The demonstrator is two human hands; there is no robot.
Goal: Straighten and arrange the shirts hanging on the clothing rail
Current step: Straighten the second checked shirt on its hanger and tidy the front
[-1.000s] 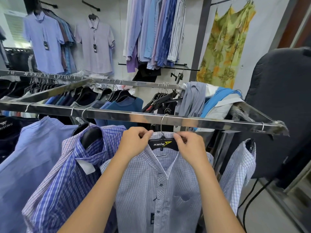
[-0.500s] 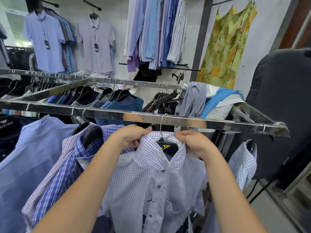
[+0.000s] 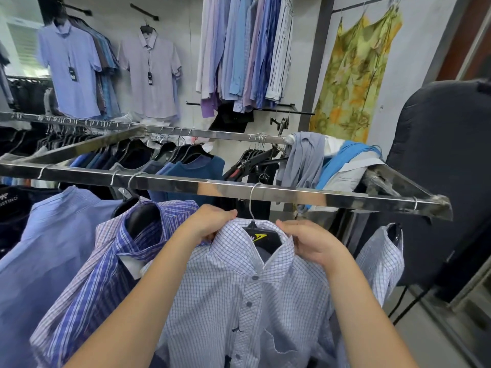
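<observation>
Polished mirror-bright metal rail [image 3: 292, 193], matt woven cotton-like checked shirt [image 3: 239, 301], glossy black plastic hanger [image 3: 268, 241], thin wire hook [image 3: 251, 200]

Both forearms [image 3: 138, 309] angled up, converging; left hand [image 3: 212, 225] and right hand [image 3: 312, 243] each pinching shirt collar [image 3: 232, 241].

Yellow floral dress [image 3: 356, 75] hangs beside a dark padded object [image 3: 441, 166].

You read "…ESTINO", white, cut off at the frame edge, on the dark shirt [image 3: 12, 208] at the rail's [image 3: 212, 185] left end. Black hanger [image 3: 267, 241]: yellow mark, lettering hidden by the checked shirt [image 3: 239, 301] collar. Hang tags [image 3: 71, 73]: illegible.
</observation>
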